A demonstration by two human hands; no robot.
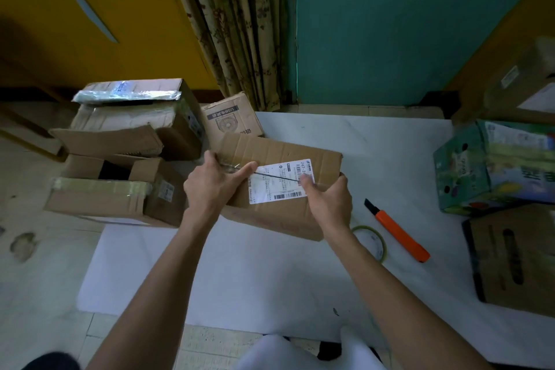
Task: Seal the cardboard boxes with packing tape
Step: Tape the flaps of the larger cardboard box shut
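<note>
Our left hand (214,186) pinches what seems a clear tape strip (270,173) running toward three o'clock, while fingers of our right hand (329,201) curl over the creased brown cardboard box (279,150) at twelve o'clock on the white sheet (270,279); we judge it light, soft-walled, best held by edges.

The white shipping label (279,182) on the top of the brown cardboard box (270,153) reads "247-2"; the rest is hidden, and its fine print is too small to read. The small brown carton (229,116) at the far left bears "USB", printed upside down.
</note>
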